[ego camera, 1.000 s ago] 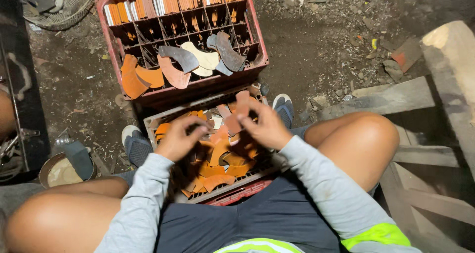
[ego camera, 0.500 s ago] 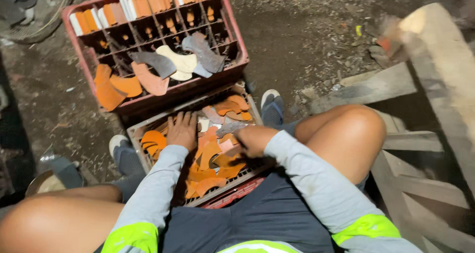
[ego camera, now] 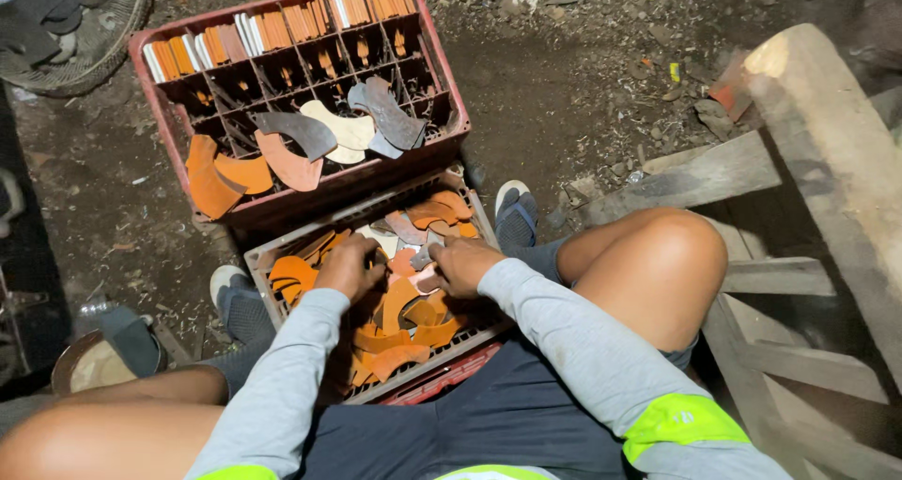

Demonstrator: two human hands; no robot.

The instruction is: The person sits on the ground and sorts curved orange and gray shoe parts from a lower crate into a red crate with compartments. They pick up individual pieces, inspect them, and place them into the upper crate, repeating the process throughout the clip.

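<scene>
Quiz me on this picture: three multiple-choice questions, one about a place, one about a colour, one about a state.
1. Where are both hands? A in the near crate B in the basket C on the beam
2. Most cut pieces are: A green B orange C blue
3. The far red crate is: A overturned B upright, pieces across its dividers C lidded

Answers: A, the left hand and right hand rest among pieces in the near crate. B, the pieces are orange. B, the red crate stands open, with pieces lying on top.

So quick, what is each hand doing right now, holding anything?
Left hand: curled over the orange curved pieces in the near crate; cannot tell if it grips one.
Right hand: fingers pinching a small greyish piece over the same crate.
</scene>
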